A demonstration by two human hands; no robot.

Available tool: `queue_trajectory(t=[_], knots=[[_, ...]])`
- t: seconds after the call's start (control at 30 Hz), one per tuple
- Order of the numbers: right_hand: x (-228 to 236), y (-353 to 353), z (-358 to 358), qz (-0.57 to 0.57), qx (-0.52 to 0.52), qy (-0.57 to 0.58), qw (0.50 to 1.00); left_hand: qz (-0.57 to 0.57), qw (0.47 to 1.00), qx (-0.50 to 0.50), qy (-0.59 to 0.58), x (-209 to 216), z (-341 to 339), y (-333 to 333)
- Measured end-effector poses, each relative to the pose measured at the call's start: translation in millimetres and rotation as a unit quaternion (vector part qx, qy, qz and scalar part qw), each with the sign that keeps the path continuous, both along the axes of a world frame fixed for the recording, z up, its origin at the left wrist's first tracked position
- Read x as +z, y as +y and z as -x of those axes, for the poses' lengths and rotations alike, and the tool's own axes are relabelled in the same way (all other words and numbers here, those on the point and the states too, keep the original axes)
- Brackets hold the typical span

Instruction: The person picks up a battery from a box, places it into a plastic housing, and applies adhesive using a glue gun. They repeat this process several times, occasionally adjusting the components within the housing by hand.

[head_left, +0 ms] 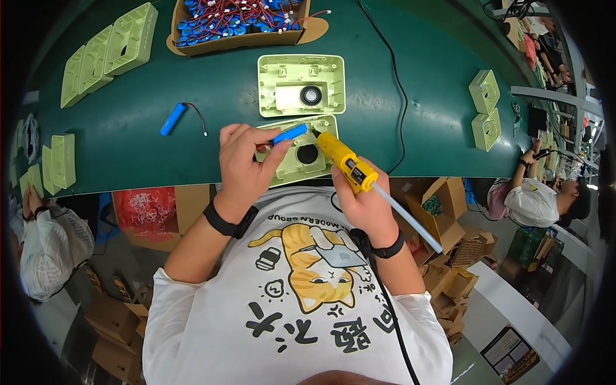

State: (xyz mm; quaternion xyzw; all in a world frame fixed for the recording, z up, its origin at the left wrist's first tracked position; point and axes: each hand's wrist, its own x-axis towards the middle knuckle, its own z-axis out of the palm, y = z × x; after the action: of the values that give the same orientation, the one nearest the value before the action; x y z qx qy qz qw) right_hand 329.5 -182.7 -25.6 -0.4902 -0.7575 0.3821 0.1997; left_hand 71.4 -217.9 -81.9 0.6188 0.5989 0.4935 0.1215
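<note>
Between the thumb and fingers of my left hand [247,157] is a blue cylindrical battery [290,134] with red wires. It is held over a light green plastic shell [290,174] at the table's near edge, which has a round black speaker [307,153] in it. My right hand [362,199] is wrapped round a yellow hot glue gun [343,160]. A long translucent glue stick [407,218] sticks out of the gun's back end. The gun's dark nozzle is close to the battery's right end; whether they touch I cannot tell.
Just beyond lies another green shell [266,85] with a speaker. A loose battery [172,119] rests to the left. A cardboard box [240,40] of wired batteries stands at the back. More green shells [130,38] line the left, others [486,91] the right. A black cable [399,83] crosses the table.
</note>
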Motion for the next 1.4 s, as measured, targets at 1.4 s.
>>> queue_trajectory(t=[1.4], knots=[[-4.8,-2.2,-9.9,0.077,-0.063,0.097,0.99,0.076,0.984,0.042,0.154,17.8,-18.1,1.0]])
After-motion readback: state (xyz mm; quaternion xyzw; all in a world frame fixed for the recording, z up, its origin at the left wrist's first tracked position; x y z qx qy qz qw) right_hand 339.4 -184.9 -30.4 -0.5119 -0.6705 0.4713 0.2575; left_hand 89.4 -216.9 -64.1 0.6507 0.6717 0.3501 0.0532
